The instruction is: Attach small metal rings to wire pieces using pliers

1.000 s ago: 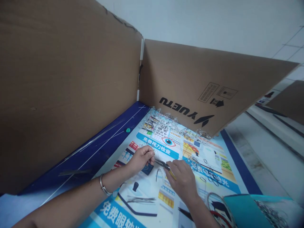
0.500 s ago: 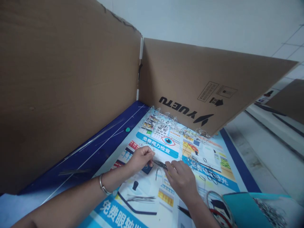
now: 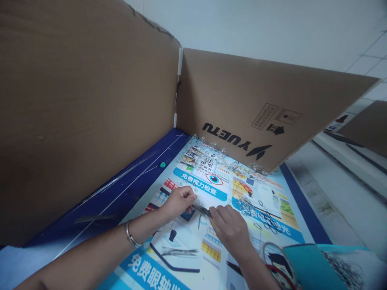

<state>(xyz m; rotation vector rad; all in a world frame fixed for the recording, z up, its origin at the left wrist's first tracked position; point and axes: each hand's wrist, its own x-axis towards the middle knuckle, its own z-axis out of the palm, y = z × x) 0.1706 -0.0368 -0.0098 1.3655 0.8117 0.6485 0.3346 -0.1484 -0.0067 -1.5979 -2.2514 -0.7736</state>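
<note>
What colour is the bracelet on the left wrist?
Silver; the bracelet shows best in the head view.

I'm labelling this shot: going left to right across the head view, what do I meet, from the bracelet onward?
Metal bracelet, left hand, pliers, right hand, tangled heap of metallic pieces.

Brown cardbd panel [image 3: 90, 112] on L meets YUETU-marked panel [image 3: 229, 92] at back, w/ pale wall [image 3: 256, 28] behind.
</note>
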